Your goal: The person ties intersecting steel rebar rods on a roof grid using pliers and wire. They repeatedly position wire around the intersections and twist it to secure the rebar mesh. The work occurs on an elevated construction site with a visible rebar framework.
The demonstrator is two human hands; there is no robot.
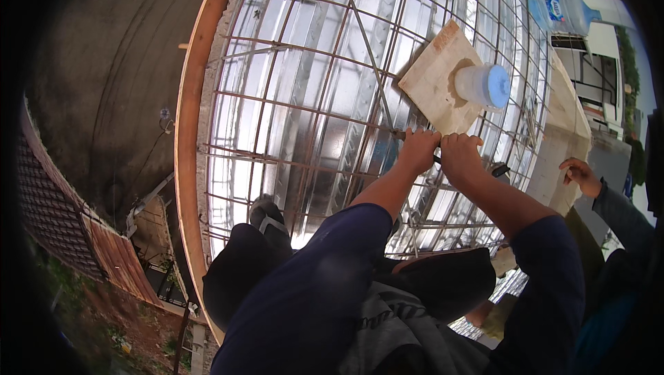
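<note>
Head view: left hand (pixel 417 151) and right hand (pixel 459 156) clenched on a bar (pixel 400 135) over mesh (pixel 325 111).
Slipping grip could upset the far jug (pixel 477 86).

Bright daylight is reflected by the ribbed metal deck (pixel 325 143), which is bordered on the left by an orange-brown board (pixel 188 112). Beyond it, grey ground (pixel 104 84), a dark tiled roof (pixel 52 195) and rust-coloured sheeting (pixel 121 257) are seen; greenery (pixel 631 63) is glimpsed at far right.
</note>
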